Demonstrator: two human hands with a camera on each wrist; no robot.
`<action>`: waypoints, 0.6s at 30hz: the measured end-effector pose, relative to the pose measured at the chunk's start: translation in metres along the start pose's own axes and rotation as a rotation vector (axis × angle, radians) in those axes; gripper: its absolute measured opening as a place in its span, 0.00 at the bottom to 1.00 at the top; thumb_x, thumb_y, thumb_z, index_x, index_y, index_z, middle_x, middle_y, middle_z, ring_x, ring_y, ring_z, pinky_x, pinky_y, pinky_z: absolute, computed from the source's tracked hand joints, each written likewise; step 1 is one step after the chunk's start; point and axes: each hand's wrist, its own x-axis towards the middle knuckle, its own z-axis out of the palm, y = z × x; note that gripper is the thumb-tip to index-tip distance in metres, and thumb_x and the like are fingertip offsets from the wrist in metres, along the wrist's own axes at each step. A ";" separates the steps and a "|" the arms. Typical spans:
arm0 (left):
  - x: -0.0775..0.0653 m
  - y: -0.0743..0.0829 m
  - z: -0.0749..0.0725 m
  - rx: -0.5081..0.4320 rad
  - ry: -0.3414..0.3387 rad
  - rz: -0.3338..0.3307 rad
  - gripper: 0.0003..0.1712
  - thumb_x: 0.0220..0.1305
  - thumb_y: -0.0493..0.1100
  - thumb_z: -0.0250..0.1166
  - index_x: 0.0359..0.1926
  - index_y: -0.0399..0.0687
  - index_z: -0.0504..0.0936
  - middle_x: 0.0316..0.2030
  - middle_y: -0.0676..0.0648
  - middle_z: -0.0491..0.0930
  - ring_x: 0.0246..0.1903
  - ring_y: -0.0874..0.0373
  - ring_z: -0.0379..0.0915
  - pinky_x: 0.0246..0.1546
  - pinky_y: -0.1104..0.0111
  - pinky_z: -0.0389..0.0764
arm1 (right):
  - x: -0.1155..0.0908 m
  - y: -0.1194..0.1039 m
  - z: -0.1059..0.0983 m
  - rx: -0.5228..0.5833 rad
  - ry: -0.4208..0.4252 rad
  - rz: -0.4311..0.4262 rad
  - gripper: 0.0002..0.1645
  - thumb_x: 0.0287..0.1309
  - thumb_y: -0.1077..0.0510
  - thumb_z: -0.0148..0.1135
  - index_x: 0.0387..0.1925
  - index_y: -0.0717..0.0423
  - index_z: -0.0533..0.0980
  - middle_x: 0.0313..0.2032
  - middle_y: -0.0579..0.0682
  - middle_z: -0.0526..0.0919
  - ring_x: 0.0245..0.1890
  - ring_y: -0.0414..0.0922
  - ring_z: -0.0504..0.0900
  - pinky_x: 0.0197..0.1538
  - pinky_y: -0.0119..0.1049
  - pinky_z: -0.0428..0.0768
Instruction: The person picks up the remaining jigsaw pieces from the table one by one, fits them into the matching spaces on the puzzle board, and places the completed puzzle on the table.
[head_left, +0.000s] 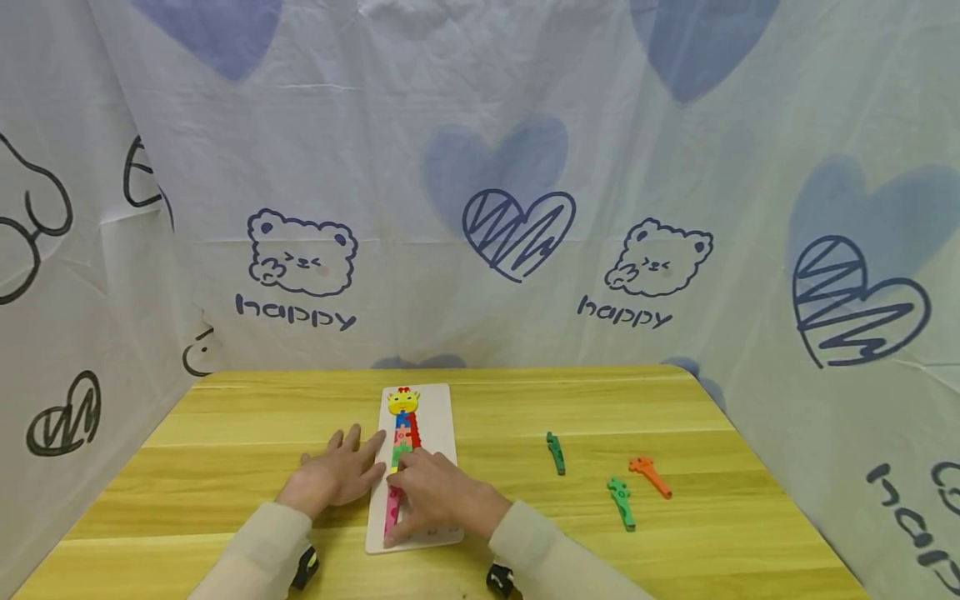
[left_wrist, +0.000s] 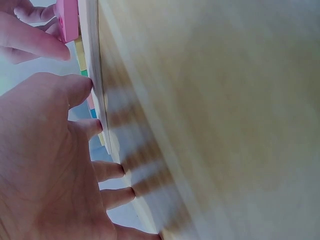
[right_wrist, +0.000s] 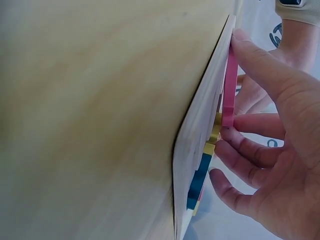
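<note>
A white puzzle board [head_left: 437,417] lies lengthwise on the table, with a yellow giraffe head [head_left: 403,403] at its far end and coloured neck pieces below. My right hand [head_left: 442,497] is over the board's near half and holds a long pink puzzle piece [right_wrist: 229,90] by its ends, between thumb and fingers. In the right wrist view this piece stands slightly proud of the board, beside yellow and blue pieces. Spread along the board's left edge, my left hand [head_left: 335,477] touches it with thumb and fingertips, the others resting by the table.
To the right on the wooden table [head_left: 525,558] lie a dark green puzzle piece [head_left: 555,452], a light green piece [head_left: 621,503] and an orange piece [head_left: 651,477]. A printed white cloth [head_left: 405,275] hangs behind the table and along both sides.
</note>
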 end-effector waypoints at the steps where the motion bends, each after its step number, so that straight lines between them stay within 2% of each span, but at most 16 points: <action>1: 0.000 0.000 0.000 0.001 0.001 0.000 0.37 0.79 0.59 0.48 0.81 0.54 0.56 0.79 0.28 0.51 0.76 0.23 0.48 0.61 0.16 0.54 | 0.000 0.000 0.000 0.004 -0.003 0.003 0.47 0.47 0.21 0.70 0.60 0.45 0.82 0.51 0.42 0.81 0.48 0.38 0.74 0.48 0.29 0.77; 18: -0.001 0.000 0.000 0.004 0.006 0.001 0.37 0.79 0.59 0.50 0.81 0.53 0.57 0.79 0.28 0.51 0.76 0.23 0.49 0.62 0.17 0.55 | -0.001 0.001 -0.002 0.014 -0.016 0.002 0.46 0.50 0.22 0.69 0.61 0.46 0.82 0.52 0.42 0.79 0.45 0.37 0.71 0.44 0.26 0.72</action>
